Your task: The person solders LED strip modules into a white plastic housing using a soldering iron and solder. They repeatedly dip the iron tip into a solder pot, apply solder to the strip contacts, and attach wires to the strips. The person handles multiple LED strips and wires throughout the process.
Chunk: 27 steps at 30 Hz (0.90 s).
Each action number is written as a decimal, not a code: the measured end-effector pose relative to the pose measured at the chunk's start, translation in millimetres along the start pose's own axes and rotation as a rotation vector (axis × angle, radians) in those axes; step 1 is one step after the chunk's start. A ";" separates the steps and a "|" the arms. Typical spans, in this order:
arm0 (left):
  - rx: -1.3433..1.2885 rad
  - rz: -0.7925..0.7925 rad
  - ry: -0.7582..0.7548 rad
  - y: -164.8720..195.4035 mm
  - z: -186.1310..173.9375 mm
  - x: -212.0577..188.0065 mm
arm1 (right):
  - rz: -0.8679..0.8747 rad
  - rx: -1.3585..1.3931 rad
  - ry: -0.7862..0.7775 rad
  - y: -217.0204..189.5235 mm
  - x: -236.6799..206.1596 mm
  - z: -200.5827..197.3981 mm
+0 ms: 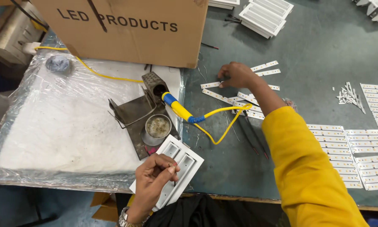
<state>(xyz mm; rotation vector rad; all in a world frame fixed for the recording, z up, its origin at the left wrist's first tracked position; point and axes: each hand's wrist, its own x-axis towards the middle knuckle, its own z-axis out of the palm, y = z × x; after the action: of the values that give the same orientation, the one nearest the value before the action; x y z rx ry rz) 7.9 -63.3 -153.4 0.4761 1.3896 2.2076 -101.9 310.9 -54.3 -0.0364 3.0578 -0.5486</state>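
Gripping white rectangular plastic light housing [175, 168]: left hand [152, 181]. Right hand [236, 75] fingertips press white LED strip [211, 85] on grey table [315, 63].

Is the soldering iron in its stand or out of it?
In: the soldering iron has its tip inside the metal stand; neither hand holds it.

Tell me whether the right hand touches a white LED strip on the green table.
Touching. The head view shows the right hand with fingertips pressed on a white LED strip, no gap.

Cardboard box [126, 29] (brown) behind soldering iron [176, 107].
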 end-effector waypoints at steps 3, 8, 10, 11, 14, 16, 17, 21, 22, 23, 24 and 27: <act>0.030 -0.035 -0.021 1.3 -1.5 1.9 | 0.132 0.082 -0.117 -4.6 3.3 -6.0; 0.091 0.018 -0.074 1.6 -1.8 0.5 | 0.047 -0.059 -0.089 6.5 5.9 7.4; 0.113 -0.008 -0.062 1.8 -3.0 -0.5 | 0.123 0.103 -0.046 12.7 0.0 11.2; 0.092 -0.001 -0.071 2.3 -3.3 -1.5 | -0.125 0.102 0.033 20.9 -7.3 7.5; 0.035 0.032 -0.107 4.8 -3.4 -2.6 | 0.084 0.362 0.216 38.9 -44.9 -3.5; 0.000 0.054 -0.124 6.1 -3.3 -2.7 | 0.205 0.674 0.479 51.5 -97.4 -9.2; 0.000 0.056 -0.132 6.5 -4.3 -1.2 | 0.188 0.707 0.582 57.3 -128.3 -12.2; -0.026 0.019 -0.122 3.5 -9.3 0.6 | 0.355 0.670 0.602 65.9 -259.1 7.6; -0.041 0.009 -0.117 0.9 -8.5 2.3 | 0.374 0.674 0.563 63.9 -286.4 16.1; -0.022 0.017 -0.114 -1.6 -7.5 3.9 | 0.370 0.692 0.521 59.9 -307.2 25.6; 0.002 0.028 -0.108 -3.4 -6.7 5.4 | 0.349 0.714 0.477 53.9 -320.5 34.5; -0.018 0.032 -0.103 -4.2 -5.1 9.5 | 0.230 0.813 0.323 29.1 -310.7 42.9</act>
<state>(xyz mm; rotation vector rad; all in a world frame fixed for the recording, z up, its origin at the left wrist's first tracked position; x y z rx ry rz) -1.7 -60.0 -159.1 0.6015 1.3160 2.1864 209.7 332.3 -95.3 0.4524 2.7805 -1.8488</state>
